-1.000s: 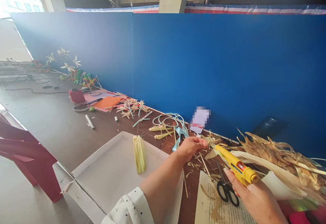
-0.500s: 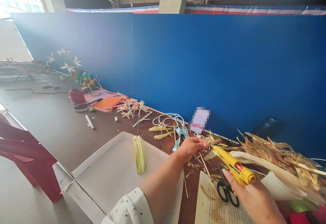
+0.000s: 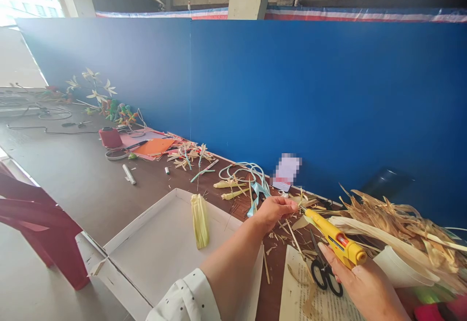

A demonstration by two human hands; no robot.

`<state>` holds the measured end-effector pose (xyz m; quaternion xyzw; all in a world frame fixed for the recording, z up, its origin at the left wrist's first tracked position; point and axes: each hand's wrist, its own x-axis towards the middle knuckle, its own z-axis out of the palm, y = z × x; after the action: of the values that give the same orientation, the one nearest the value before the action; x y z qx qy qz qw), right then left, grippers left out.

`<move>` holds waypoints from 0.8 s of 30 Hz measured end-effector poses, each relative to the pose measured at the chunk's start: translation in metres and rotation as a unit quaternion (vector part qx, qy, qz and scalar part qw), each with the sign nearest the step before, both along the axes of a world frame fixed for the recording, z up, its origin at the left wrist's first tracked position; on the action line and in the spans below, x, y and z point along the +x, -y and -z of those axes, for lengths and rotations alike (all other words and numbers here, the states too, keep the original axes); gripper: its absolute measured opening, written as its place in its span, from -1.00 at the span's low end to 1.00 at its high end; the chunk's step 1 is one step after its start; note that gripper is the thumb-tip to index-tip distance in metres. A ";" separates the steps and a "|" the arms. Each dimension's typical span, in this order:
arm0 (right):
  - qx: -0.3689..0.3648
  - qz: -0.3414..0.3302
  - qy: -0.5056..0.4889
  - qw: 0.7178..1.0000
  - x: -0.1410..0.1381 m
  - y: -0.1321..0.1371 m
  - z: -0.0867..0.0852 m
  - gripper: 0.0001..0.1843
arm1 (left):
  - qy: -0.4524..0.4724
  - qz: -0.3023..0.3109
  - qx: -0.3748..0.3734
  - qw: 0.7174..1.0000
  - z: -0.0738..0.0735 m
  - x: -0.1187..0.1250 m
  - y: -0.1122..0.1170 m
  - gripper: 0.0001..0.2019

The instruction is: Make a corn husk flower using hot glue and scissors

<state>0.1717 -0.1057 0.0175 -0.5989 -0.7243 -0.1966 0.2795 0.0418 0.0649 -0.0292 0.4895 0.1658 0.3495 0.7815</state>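
Observation:
My right hand (image 3: 359,277) is wrapped round a yellow hot glue gun (image 3: 328,228), whose nozzle points up and to the left. Just beyond that nozzle, the fingers of my left hand (image 3: 273,210) are pinched together; what sits between them is too small to make out. Black-handled scissors (image 3: 319,276) lie below the glue gun, partly over a printed sheet (image 3: 290,296). Under my left forearm is a shallow white box lid (image 3: 146,253), with a pale green corn husk piece (image 3: 200,221) across its far edge.
A pile of dried corn husks (image 3: 408,219) and a white cup (image 3: 404,267) are at the right. Light blue ribbon (image 3: 260,194), husk flowers (image 3: 189,153), a red thread spool (image 3: 110,137) and orange paper (image 3: 155,147) lie along the blue partition (image 3: 310,92). A maroon stool (image 3: 47,228) stands left.

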 end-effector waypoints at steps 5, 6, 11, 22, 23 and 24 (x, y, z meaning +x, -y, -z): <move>0.003 0.017 -0.022 1.000 0.001 0.000 0.002 -0.70 | 0.000 0.002 -0.002 1.000 0.000 0.000 0.000 -0.59; 0.003 0.024 -0.030 0.999 0.001 0.000 0.002 -0.70 | 0.003 0.003 -0.003 1.000 -0.001 0.000 0.000 -0.59; 0.000 0.047 -0.062 0.997 0.000 0.001 0.001 -0.70 | 0.004 0.005 -0.016 1.000 -0.005 -0.002 0.003 -0.59; 0.008 0.021 0.001 1.000 -0.005 0.000 -0.004 -0.63 | 0.000 0.008 -0.016 1.000 -0.006 -0.003 0.003 -0.54; 0.008 0.020 0.001 1.000 -0.005 0.000 -0.004 -0.63 | 0.002 0.008 -0.017 1.000 -0.007 -0.003 0.003 -0.54; 0.006 0.018 -0.001 1.000 -0.005 0.000 -0.004 -0.64 | 0.002 0.009 -0.018 1.000 -0.007 -0.003 0.003 -0.54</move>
<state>0.1666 -0.1062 0.0216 -0.6106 -0.7115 -0.2056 0.2805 0.0389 0.0616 -0.0223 0.4760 0.1660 0.3409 0.7935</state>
